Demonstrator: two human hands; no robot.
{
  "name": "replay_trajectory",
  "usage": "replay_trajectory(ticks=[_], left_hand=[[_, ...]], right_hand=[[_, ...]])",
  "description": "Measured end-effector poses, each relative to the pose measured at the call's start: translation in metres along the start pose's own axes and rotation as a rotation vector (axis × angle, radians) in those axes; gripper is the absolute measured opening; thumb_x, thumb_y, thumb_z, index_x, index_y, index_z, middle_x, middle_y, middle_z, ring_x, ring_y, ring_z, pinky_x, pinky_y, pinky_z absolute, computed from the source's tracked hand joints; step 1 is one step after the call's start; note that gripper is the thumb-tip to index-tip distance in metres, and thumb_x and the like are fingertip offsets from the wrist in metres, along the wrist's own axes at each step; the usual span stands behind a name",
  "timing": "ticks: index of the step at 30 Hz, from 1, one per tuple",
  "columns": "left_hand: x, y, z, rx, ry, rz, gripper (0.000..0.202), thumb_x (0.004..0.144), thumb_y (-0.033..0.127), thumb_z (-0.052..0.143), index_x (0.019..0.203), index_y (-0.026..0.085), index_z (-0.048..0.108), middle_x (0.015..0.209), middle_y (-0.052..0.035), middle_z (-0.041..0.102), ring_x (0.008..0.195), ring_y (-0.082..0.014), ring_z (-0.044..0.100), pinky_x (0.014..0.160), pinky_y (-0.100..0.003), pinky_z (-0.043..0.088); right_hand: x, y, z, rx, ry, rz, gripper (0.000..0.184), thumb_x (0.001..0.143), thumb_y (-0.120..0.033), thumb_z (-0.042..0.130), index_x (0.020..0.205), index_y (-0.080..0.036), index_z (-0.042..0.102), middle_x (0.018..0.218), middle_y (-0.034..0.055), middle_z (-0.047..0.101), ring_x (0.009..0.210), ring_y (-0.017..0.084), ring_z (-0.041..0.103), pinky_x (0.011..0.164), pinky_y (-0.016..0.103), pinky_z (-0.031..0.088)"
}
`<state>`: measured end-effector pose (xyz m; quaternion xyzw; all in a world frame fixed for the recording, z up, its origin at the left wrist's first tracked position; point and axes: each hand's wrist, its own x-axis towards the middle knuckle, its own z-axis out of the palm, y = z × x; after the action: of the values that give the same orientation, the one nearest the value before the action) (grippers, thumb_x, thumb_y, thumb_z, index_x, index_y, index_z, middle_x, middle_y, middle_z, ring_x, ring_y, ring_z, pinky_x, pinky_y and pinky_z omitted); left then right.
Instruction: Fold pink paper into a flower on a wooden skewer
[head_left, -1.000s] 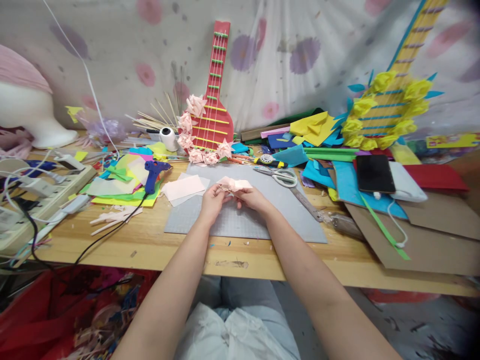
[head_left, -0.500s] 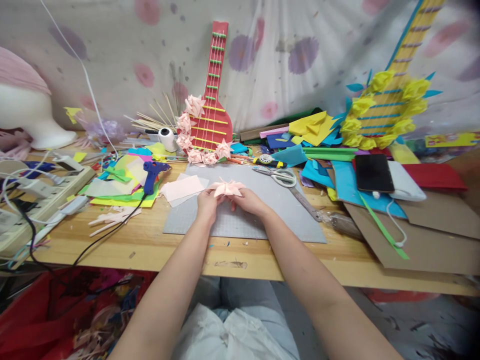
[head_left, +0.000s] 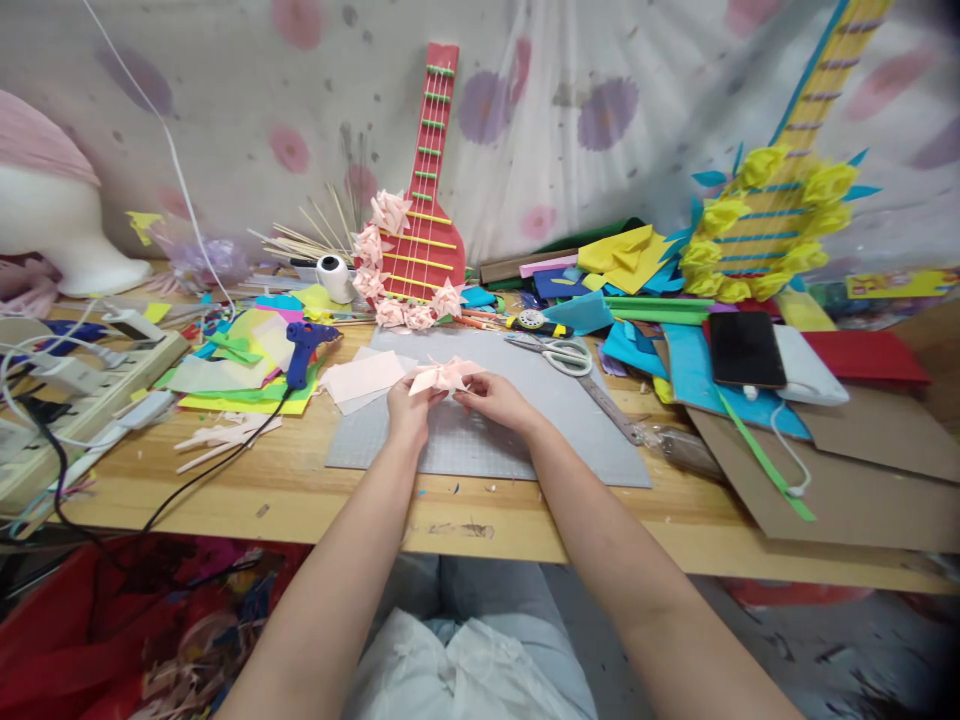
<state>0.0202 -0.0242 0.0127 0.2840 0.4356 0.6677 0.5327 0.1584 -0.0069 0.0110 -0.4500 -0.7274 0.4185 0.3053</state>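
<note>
Over the grey cutting mat [head_left: 480,450], a pale pink paper flower [head_left: 445,376] with pointed petals is held up between both hands. My left hand [head_left: 407,409] is closed on its left side, with the fingers partly hidden beneath the petals. My right hand [head_left: 499,398] pinches its right edge between thumb and fingers. Sheets of pink paper [head_left: 365,378] lie just left of my left hand. Behind stands a red paper guitar [head_left: 421,240] with white strings and similar pink flowers along its lower left edge.
A blue glue gun [head_left: 306,352] rests on coloured paper at left, its cord running past a power strip [head_left: 90,410]. Scissors [head_left: 562,356] and a ruler [head_left: 609,408] lie on the mat's right. Farther right are a phone [head_left: 747,348], cardboard [head_left: 825,490] and a yellow-flowered guitar [head_left: 765,230].
The flower has shifted slightly left and turned in my hands. My right fingers have moved and now show pinched at its right edge.
</note>
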Motion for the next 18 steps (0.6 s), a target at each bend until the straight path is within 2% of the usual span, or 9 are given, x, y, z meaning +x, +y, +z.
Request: replay_trajectory(ticks=[7,13,18], left_hand=[[0.001,0.0008,-0.0003,0.017,0.019,-0.033,0.032,0.047,0.033,0.07,0.071,0.013,0.06,0.069,-0.0035,0.063,0.061,-0.0134,0.06,0.059,-0.027,0.05],[0.0012,0.003,-0.0005,0.028,0.027,-0.092,0.026,0.056,0.026,0.063,0.078,0.013,0.059,0.075,-0.0069,0.065,0.066,-0.0145,0.062,0.059,-0.027,0.05],[0.0002,0.0061,-0.0003,0.053,-0.043,-0.113,0.023,0.057,0.022,0.058,0.078,0.012,0.058,0.078,-0.0069,0.064,0.068,-0.0154,0.063,0.06,-0.027,0.05]], right_hand=[[0.002,0.0008,-0.0026,0.057,0.039,-0.047,0.025,0.07,-0.04,0.054,0.067,-0.017,0.044,0.056,-0.0048,0.048,0.05,0.007,0.045,0.051,0.021,0.035],[0.0003,-0.0029,-0.0057,0.003,0.041,0.035,0.026,0.071,-0.042,0.053,0.067,-0.016,0.048,0.052,-0.0028,0.053,0.048,0.008,0.045,0.05,0.021,0.033],[0.0007,-0.0019,-0.0075,0.012,0.029,0.066,0.027,0.071,-0.042,0.053,0.064,-0.016,0.047,0.051,-0.0019,0.054,0.046,0.008,0.044,0.049,0.021,0.032]])
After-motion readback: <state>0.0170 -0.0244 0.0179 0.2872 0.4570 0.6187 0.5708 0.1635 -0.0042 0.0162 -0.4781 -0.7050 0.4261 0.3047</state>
